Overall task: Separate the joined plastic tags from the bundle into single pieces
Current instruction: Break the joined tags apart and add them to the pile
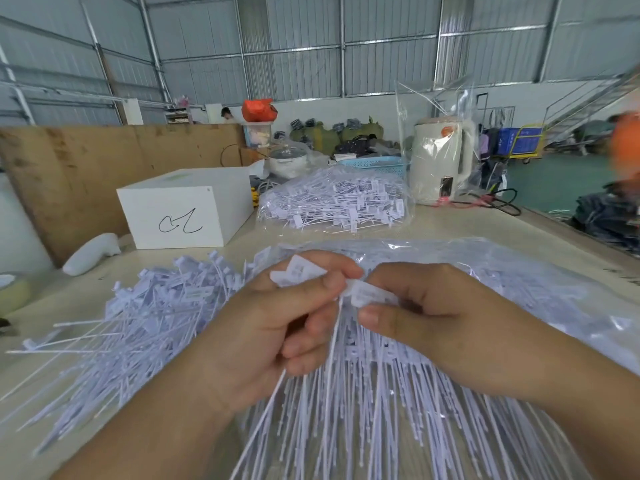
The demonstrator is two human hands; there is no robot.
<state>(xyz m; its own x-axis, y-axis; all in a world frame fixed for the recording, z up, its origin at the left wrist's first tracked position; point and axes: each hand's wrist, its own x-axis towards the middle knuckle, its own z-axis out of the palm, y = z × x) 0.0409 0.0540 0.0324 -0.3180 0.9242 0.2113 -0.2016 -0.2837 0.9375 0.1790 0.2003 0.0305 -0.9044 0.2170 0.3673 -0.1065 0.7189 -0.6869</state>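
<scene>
White plastic tags [367, 292], flat heads, thin tails, between both hands [346, 323].

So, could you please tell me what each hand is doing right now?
Left hand: pinches a few joined plastic tags.
Right hand: pinches one tag head.

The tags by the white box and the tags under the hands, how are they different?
The far tag heap by the white box is heaped inside a clear bag; the near tag pile lies fanned out under the hands. Nothing touches the far tag heap; above the near tag pile the left hand and right hand pinch tags. Both are white plastic.
</scene>
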